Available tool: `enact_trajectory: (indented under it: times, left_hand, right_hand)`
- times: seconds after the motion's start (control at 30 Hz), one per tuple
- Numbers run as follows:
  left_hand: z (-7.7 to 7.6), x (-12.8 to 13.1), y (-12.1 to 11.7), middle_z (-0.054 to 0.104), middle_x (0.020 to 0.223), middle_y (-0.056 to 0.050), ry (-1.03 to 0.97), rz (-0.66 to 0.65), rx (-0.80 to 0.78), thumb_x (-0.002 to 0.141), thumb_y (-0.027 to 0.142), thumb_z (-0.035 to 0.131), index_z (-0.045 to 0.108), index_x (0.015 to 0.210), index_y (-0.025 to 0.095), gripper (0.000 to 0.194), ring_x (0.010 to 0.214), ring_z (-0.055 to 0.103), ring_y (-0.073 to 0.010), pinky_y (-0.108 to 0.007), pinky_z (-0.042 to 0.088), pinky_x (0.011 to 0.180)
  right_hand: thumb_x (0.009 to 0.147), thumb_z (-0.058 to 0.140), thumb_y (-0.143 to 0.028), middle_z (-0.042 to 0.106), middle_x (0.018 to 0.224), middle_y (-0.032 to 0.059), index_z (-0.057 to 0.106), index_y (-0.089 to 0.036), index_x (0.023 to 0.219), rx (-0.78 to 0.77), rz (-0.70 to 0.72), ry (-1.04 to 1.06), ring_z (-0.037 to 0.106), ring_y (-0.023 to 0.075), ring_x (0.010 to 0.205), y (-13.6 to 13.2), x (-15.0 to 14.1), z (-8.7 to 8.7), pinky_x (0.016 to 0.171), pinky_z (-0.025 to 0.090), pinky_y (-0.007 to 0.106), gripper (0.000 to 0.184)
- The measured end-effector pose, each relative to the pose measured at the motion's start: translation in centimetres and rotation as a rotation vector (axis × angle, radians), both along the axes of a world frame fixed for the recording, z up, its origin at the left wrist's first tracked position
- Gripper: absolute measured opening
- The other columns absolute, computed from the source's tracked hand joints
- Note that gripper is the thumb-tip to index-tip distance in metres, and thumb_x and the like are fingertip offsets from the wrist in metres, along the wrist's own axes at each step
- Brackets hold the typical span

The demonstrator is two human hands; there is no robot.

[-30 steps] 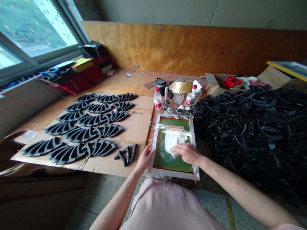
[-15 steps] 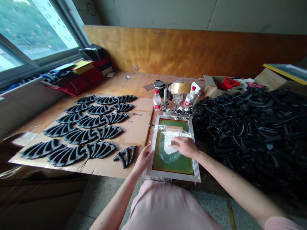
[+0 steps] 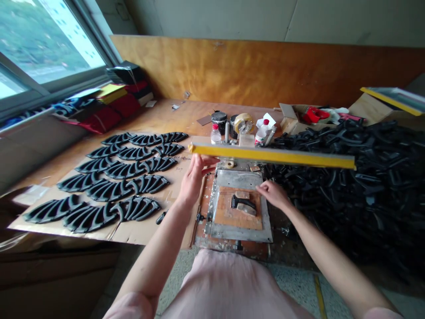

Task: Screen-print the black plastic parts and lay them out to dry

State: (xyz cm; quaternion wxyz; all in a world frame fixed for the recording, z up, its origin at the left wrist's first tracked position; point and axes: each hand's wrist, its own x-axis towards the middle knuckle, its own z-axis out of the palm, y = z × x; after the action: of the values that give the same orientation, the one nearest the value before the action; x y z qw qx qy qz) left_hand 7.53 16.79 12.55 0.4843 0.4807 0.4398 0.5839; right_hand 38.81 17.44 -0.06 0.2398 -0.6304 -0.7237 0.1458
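The screen-printing frame (image 3: 272,156) is tilted up and seen nearly edge-on, its yellow edge toward me. My left hand (image 3: 192,179) holds it at the left end, fingers reaching under the edge. Below it, a black plastic handle-like part (image 3: 244,204) lies on a brown board (image 3: 223,217), which rests on a grey metal plate (image 3: 239,178). By the plate's right edge is my right hand (image 3: 274,194), fingers curled together with nothing visible in them. The squeegee block and white cloth are out of sight behind the raised frame.
On the left, rows of black parts (image 3: 109,188) lie on cardboard (image 3: 184,177). A large heap of black parts (image 3: 348,190) fills the right side. Bottles (image 3: 262,128), a tape roll (image 3: 244,123) and a black jar (image 3: 219,118) stand behind the frame.
The screen frame has swung up from lying flat, uncovering the plate and the black part. My right hand has left the white cloth and moved right; my left hand has risen with the frame.
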Motion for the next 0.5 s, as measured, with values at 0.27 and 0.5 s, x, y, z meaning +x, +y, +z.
enact_trajectory:
  times: [0.27, 0.5]
  left_hand:
    - [-5.8, 3.6, -6.4, 0.071, 0.101, -0.014, -0.095, -0.219, -0.513, 0.082, 0.063, 0.058, 0.058, 0.114, 0.015, 0.058, 0.095, 0.068, -0.0272, -0.036, 0.056, 0.074]
    - [-12.9, 1.4, -12.6, 0.071, 0.106, -0.011, -0.292, -0.004, -0.808, 0.082, 0.05, 0.064, 0.06, 0.101, 0.017, 0.038, 0.084, 0.072, -0.0211, -0.032, 0.058, 0.071]
  right_hand:
    - [0.098, 0.048, -0.033, 0.068, 0.085, 0.0095, 0.057, -0.017, 0.093, -0.163, 0.015, -0.321, 0.063, 0.0207, 0.084, -5.9, -9.2, -1.0, 0.071, 0.046, 0.029, 0.019]
    - [0.093, 0.056, -0.023, 0.066, 0.096, 0.0059, 0.06, -0.021, 0.091, 0.091, 0.485, -0.13, 0.057, 0.0208, 0.094, -8.8, -9.7, 1.5, 0.084, 0.046, 0.034, 0.005]
